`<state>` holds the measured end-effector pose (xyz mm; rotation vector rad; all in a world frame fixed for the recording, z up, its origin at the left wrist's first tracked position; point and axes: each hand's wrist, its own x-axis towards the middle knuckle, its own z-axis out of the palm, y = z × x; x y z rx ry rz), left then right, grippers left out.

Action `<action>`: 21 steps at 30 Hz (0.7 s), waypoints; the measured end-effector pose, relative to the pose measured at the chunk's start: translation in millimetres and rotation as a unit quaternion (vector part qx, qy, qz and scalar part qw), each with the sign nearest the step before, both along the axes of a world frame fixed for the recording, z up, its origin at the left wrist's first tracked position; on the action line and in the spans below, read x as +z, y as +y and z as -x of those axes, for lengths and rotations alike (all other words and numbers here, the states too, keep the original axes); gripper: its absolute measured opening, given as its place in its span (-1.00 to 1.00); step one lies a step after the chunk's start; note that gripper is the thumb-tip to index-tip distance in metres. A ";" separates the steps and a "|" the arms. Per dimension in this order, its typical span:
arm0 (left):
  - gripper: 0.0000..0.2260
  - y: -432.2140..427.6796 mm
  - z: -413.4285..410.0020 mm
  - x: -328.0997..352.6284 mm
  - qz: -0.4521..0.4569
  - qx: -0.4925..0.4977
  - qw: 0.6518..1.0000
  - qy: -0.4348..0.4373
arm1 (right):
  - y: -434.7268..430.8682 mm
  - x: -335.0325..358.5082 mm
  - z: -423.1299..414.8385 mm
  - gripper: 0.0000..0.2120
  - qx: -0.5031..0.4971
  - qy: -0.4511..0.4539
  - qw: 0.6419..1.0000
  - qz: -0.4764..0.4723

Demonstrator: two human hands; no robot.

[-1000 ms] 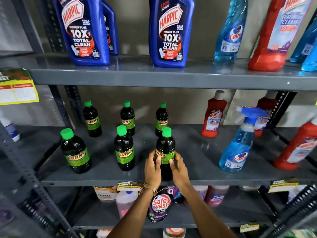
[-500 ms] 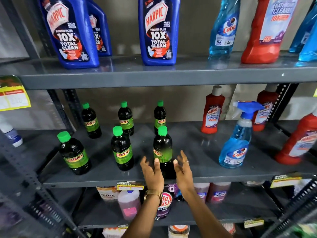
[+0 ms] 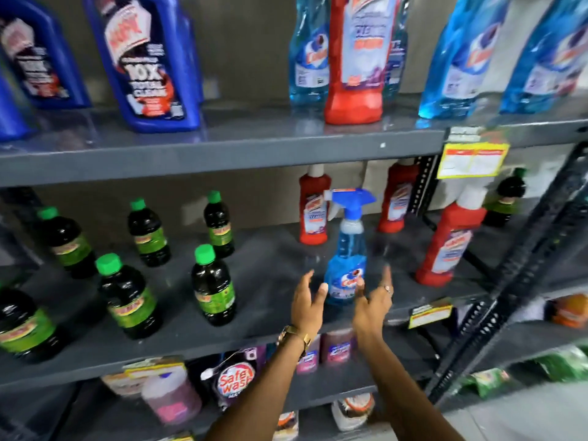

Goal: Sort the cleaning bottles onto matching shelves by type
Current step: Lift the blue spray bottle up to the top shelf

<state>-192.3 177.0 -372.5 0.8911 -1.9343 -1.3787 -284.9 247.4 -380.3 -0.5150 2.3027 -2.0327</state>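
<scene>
A blue spray bottle [image 3: 345, 249] with a trigger head stands on the middle shelf [image 3: 270, 326] near its front. My left hand [image 3: 307, 300] is just left of its base and my right hand [image 3: 374, 302] just right of it. Both hands have fingers spread and hold nothing. Several dark bottles with green caps [image 3: 213, 286] stand on the left part of the same shelf. Red bottles [image 3: 313, 205] stand behind and to the right of the spray bottle.
The top shelf [image 3: 222, 151] carries big blue Harpic bottles [image 3: 146, 62], light-blue refill bottles [image 3: 308, 55] and a red bottle [image 3: 354, 58]. Pink and purple detergent packs [image 3: 234, 380] fill the lower shelf. A black slotted upright [image 3: 521, 268] stands at the right.
Both hands let go of the green-capped dark bottle and moved right to either side of the blue spray bottle. The view swung to the right.
</scene>
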 end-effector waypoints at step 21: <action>-0.54 53.6 -61.4 58.4 0.081 0.027 0.995 0.053 | 78.2 74.3 -26.1 -0.64 0.350 0.134 0.925 0.068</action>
